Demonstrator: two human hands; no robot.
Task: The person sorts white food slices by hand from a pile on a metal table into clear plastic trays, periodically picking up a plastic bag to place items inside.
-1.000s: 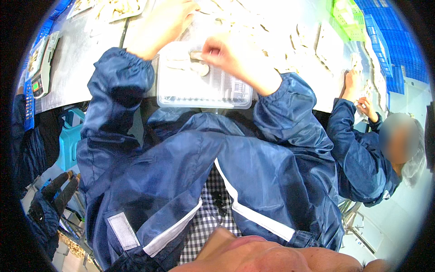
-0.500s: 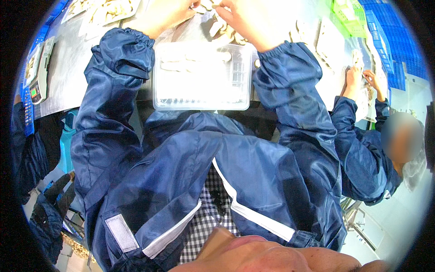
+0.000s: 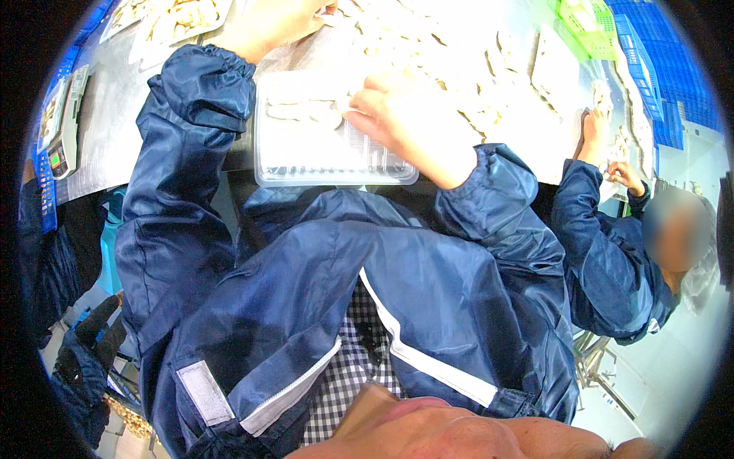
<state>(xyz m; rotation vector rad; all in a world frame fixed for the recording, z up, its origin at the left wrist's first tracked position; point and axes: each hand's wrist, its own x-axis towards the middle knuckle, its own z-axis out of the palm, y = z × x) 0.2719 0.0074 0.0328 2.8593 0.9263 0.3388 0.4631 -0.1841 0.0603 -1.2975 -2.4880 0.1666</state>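
A clear plastic tray (image 3: 325,164) lies at the table's near edge, with several pale, elongated food pieces (image 3: 294,112) in a row near its far side; their exact kind is unclear. My right hand (image 3: 401,115) is over the tray's right half. Its thumb and fingers are closed, the tips at a pale piece at the right end of the row. Beyond the tray's far left corner, my left hand (image 3: 287,27) rests low over the table with curled fingers. Something whitish shows at its fingertips, too overexposed to name.
Pale pieces (image 3: 482,115) lie scattered across the steel table (image 3: 107,145). Filled trays (image 3: 183,19) stand at the far left, a scale (image 3: 69,130) at the left edge. Green (image 3: 589,30) and blue crates (image 3: 638,69) stand far right. A co-worker (image 3: 612,252) handles pieces at right.
My right hand has come back from the scattered pieces to over the tray. My left hand has stayed almost in place. The tray has shifted very slightly left.
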